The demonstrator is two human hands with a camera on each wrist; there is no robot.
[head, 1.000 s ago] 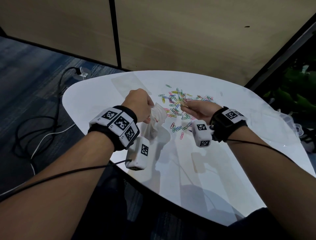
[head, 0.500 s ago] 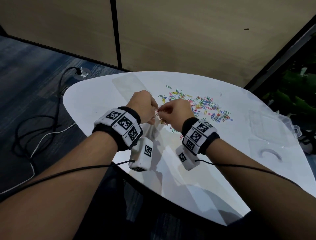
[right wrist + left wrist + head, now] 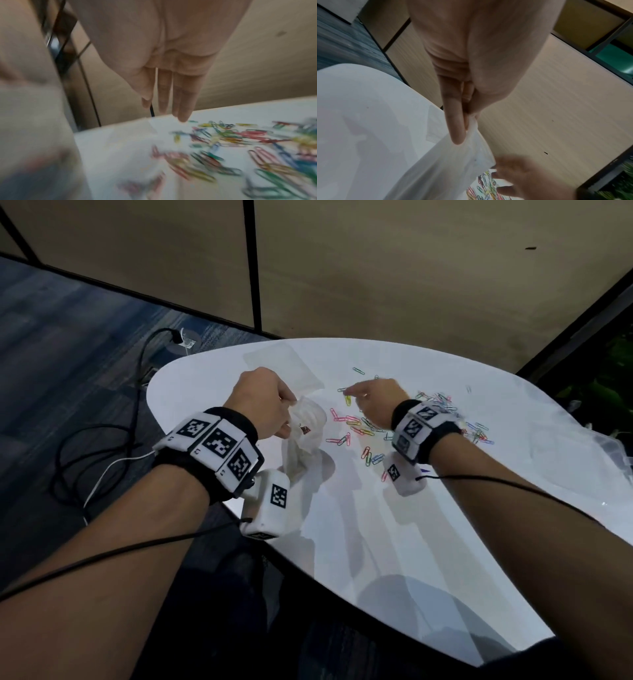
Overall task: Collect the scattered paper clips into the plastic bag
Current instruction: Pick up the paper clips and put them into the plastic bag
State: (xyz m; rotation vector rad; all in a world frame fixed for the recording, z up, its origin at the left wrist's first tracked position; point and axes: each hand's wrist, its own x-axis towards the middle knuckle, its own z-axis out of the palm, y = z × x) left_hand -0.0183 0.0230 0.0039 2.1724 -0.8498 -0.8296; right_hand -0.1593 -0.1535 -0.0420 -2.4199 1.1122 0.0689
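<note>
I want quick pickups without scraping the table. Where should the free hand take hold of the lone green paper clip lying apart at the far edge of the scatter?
Probably pinch the lone green wire paper clip across its long sides, coming straight down from above. It lies flat on the white table, apart from the coloured clip pile, so nothing tangles. The right hand, fingers straight, hovers nearest; the left hand holds the clear plastic bag.

Two hands, left [image 3: 262, 402] and right [image 3: 375, 402], one plastic bag [image 3: 308, 436], and dozens of coloured paper clips [image 3: 356, 426] on one worktop [image 3: 411, 542].
</note>
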